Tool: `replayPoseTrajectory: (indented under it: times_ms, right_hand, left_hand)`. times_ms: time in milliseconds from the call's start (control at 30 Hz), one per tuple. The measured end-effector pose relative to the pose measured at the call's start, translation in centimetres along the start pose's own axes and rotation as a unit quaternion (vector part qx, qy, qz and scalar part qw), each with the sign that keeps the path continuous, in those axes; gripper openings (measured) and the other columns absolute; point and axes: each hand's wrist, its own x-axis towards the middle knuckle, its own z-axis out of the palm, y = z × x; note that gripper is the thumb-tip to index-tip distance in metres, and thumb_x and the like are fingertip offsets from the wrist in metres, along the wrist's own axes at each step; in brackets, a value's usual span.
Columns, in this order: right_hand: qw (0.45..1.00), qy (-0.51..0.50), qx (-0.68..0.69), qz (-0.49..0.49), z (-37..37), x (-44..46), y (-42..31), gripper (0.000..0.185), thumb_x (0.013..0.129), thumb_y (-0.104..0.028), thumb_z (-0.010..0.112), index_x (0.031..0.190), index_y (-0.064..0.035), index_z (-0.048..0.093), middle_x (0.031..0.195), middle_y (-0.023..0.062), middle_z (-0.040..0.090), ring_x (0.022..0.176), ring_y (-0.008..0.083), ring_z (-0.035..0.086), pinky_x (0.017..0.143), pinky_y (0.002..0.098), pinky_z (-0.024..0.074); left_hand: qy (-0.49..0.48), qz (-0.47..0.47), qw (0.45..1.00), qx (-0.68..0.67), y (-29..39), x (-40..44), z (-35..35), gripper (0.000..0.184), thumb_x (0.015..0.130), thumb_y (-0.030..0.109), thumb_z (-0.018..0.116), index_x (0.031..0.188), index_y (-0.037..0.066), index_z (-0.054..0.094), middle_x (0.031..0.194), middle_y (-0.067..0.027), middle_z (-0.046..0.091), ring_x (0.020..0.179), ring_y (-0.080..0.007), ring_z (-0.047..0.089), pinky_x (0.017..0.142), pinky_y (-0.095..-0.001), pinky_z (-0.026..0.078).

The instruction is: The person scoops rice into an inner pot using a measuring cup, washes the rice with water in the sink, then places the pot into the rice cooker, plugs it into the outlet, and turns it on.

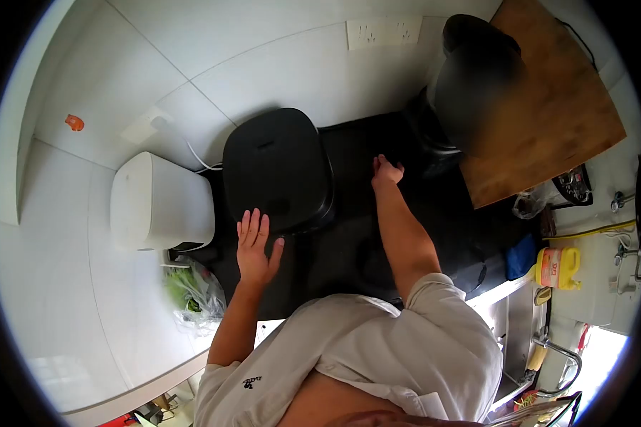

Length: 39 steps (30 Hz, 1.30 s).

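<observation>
My left hand (pixel 257 249) has its fingers spread, at the front edge of a black rounded box-like appliance (pixel 274 167); whether it touches the appliance is unclear. Farther right, my right hand (pixel 387 173) reaches over the black countertop (pixel 360 249), fingers partly curled. Whether anything small is in that hand cannot be made out. A dark appliance with a rounded top (pixel 470 78) stands to the right of my right hand, its right side blurred. Left of the black appliance is a white appliance (pixel 164 203).
A brown wooden board (pixel 555 114) lies at the upper right. A bag of green vegetables (pixel 192 292) sits at the left. At the right are a yellow bottle (pixel 568 268), a blue item (pixel 522 258) and a sink (pixel 516 334) with a curved faucet (pixel 573 359). Wall sockets (pixel 384 33) are behind.
</observation>
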Motion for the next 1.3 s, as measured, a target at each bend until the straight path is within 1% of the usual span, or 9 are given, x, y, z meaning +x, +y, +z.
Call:
replayPoseTrajectory:
  times_ms: [200, 500, 700, 800, 900, 1000, 1100, 1200, 1300]
  right_hand:
    - [0.993, -0.074, 0.086, -0.018, 0.1, 2.2, 2.0, 0.086, 0.079, 0.010, 0.069, 0.145, -0.0178, 0.021, 0.095, 0.0114, 0.065, 0.076, 0.0206, 0.065, 0.063, 0.0283, 0.0537]
    - [0.994, -0.071, -0.076, -0.015, 2.8, 4.3, 3.2, 0.079, 0.073, 0.011, 0.073, 0.135, -0.0076, 0.028, 0.091, 0.0148, 0.064, 0.068, 0.0205, 0.062, 0.061, 0.0322, 0.0522]
    - [0.839, -0.088, -0.368, -0.392, 2.5, 4.4, 2.6, 0.042, 0.081, -0.006, 0.074, 0.118, 0.0027, 0.054, 0.099, 0.0192, 0.066, 0.076, 0.0255, 0.067, 0.067, 0.0360, 0.0535]
    - [0.788, -0.110, -0.371, -0.480, 3.1, 4.3, 1.5, 0.038, 0.086, -0.013, 0.071, 0.116, 0.0033, 0.056, 0.101, 0.0184, 0.067, 0.080, 0.0274, 0.068, 0.070, 0.0356, 0.0541]
    - [0.627, -0.073, -0.317, -0.708, 4.6, 4.3, 0.1, 0.034, 0.088, -0.013, 0.069, 0.117, 0.0010, 0.057, 0.097, 0.0162, 0.068, 0.077, 0.0289, 0.068, 0.068, 0.0348, 0.0546]
    - [0.672, -0.135, -0.296, -0.665, 6.7, 5.4, 0.5, 0.030, 0.089, -0.010, 0.068, 0.115, -0.0011, 0.059, 0.094, 0.0144, 0.068, 0.075, 0.0248, 0.067, 0.067, 0.0323, 0.0550]
    - [0.798, -0.210, -0.326, -0.461, 8.4, 5.2, 0.4, 0.028, 0.089, -0.009, 0.068, 0.114, 0.0010, 0.058, 0.093, 0.0137, 0.067, 0.072, 0.0196, 0.066, 0.066, 0.0296, 0.0549]
    - [0.813, -0.236, -0.234, -0.478, 10.4, 3.3, -1.3, 0.028, 0.088, -0.008, 0.069, 0.111, 0.0037, 0.059, 0.092, 0.0130, 0.067, 0.071, 0.0163, 0.066, 0.066, 0.0283, 0.0543]
    - [0.700, -0.207, -0.219, -0.648, 12.8, -0.2, -5.0, 0.027, 0.088, -0.007, 0.069, 0.109, 0.0069, 0.060, 0.088, 0.0122, 0.069, 0.070, 0.0163, 0.067, 0.066, 0.0279, 0.0540]
  left_hand:
    - [0.006, -0.002, 1.000, 0.004, -0.6, -0.2, 0.8, 0.057, 0.084, 0.019, 0.066, 0.135, 0.001, 0.050, 0.146, -0.0202, 0.042, 0.138, -0.0408, 0.034, 0.113, -0.0544, 0.024]
    - [0.015, -0.018, 1.000, 0.004, -0.5, -0.1, 1.4, 0.060, 0.082, 0.018, 0.067, 0.137, 0.003, 0.049, 0.145, -0.0208, 0.043, 0.137, -0.0436, 0.034, 0.112, -0.0573, 0.023]
    - [0.010, -0.023, 1.000, 0.008, -0.3, -0.1, 1.4, 0.060, 0.081, 0.017, 0.067, 0.137, 0.005, 0.049, 0.145, -0.0205, 0.043, 0.137, -0.0440, 0.034, 0.112, -0.0575, 0.023]
    - [0.013, -0.022, 1.000, 0.010, -0.1, 0.0, 1.4, 0.061, 0.080, 0.017, 0.067, 0.137, 0.005, 0.049, 0.145, -0.0202, 0.043, 0.137, -0.0442, 0.034, 0.112, -0.0575, 0.023]
    - [0.022, -0.022, 1.000, 0.004, 0.1, 0.0, 1.4, 0.061, 0.079, 0.016, 0.068, 0.137, 0.005, 0.050, 0.145, -0.0200, 0.043, 0.137, -0.0439, 0.035, 0.112, -0.0577, 0.023]
    - [0.023, -0.026, 0.999, 0.013, -0.3, -0.2, 1.7, 0.061, 0.079, 0.015, 0.069, 0.136, 0.005, 0.050, 0.145, -0.0201, 0.044, 0.137, -0.0435, 0.035, 0.111, -0.0580, 0.024]
    - [0.026, -0.023, 0.999, 0.012, -0.3, -0.2, 1.7, 0.061, 0.078, 0.014, 0.069, 0.136, 0.005, 0.051, 0.144, -0.0204, 0.045, 0.137, -0.0438, 0.035, 0.111, -0.0584, 0.024]
    - [0.017, -0.023, 1.000, 0.009, -0.4, -0.3, 1.6, 0.062, 0.079, 0.012, 0.068, 0.138, 0.005, 0.049, 0.146, -0.0211, 0.042, 0.138, -0.0438, 0.034, 0.112, -0.0585, 0.022]
    - [0.022, -0.025, 0.999, 0.001, -0.1, -0.2, 1.6, 0.063, 0.078, 0.012, 0.068, 0.138, 0.004, 0.049, 0.146, -0.0215, 0.042, 0.138, -0.0441, 0.033, 0.112, -0.0585, 0.021]
